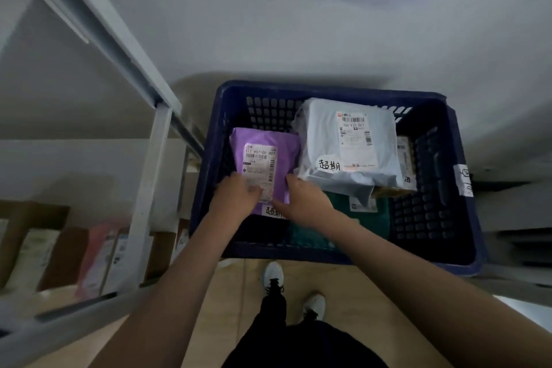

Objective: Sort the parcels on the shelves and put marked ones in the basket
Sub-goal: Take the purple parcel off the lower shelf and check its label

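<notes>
White walls and a grey metal shelf (149,158) frame a blue basket (433,260) holding marked parcels. Both hands are setting a purple parcel (263,140) inside at its left: the left hand (236,197) and right hand (301,200) each pinch its near edge. A grey parcel (352,140) lies beside it. Next, by judgement: let go, then return to the shelf.

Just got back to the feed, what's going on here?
A person is setting a purple parcel into the dark blue basket. The left hand and right hand both hold its near end. A grey parcel with a handwritten sticker already lies beside it, over a green one. More parcels stand on the shelf to the left.
</notes>
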`<move>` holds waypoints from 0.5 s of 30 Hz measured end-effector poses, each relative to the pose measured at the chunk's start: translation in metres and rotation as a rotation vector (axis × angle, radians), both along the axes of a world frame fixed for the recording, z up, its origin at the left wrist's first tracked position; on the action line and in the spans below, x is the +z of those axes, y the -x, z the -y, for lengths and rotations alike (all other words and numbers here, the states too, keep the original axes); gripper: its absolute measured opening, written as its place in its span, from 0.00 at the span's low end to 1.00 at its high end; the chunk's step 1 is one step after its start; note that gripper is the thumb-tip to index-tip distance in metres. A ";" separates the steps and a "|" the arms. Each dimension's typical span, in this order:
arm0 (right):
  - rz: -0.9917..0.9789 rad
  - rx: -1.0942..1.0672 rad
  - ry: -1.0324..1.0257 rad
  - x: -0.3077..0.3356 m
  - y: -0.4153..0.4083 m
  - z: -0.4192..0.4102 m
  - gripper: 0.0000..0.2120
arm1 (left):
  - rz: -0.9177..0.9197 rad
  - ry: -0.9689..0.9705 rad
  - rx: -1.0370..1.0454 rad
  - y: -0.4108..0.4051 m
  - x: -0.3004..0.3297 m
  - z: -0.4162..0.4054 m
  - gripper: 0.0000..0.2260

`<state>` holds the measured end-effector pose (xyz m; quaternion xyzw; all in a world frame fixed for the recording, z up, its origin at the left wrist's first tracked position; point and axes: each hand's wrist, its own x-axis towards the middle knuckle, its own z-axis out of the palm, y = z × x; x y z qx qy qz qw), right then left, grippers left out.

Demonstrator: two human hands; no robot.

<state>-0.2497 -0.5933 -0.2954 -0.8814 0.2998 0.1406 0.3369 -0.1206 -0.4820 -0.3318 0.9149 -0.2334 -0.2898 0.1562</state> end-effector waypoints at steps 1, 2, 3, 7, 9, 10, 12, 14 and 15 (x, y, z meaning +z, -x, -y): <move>-0.015 0.014 0.015 -0.003 -0.002 0.001 0.16 | -0.011 -0.011 -0.005 -0.003 -0.006 0.001 0.16; -0.041 0.024 0.030 -0.008 -0.004 0.003 0.16 | -0.027 -0.030 -0.015 -0.005 -0.009 0.002 0.16; -0.078 0.034 0.047 -0.011 -0.006 0.005 0.18 | -0.048 -0.053 -0.021 -0.006 -0.013 0.004 0.15; -0.183 0.048 0.109 -0.026 -0.013 0.009 0.23 | -0.116 -0.094 -0.058 -0.010 -0.026 0.011 0.15; -0.205 0.032 0.112 -0.034 -0.018 0.007 0.24 | -0.105 -0.080 -0.052 -0.011 -0.031 0.012 0.17; -0.215 0.021 0.098 -0.039 -0.021 0.005 0.24 | -0.089 -0.084 -0.046 -0.011 -0.033 0.012 0.18; -0.230 0.006 0.067 -0.052 -0.029 0.001 0.22 | -0.055 -0.103 -0.036 -0.011 -0.037 0.010 0.21; -0.254 0.002 0.065 -0.060 -0.037 -0.001 0.23 | -0.060 -0.116 -0.028 -0.011 -0.040 0.010 0.22; -0.270 0.008 0.076 -0.064 -0.040 -0.002 0.23 | -0.075 -0.118 -0.022 -0.011 -0.042 0.010 0.22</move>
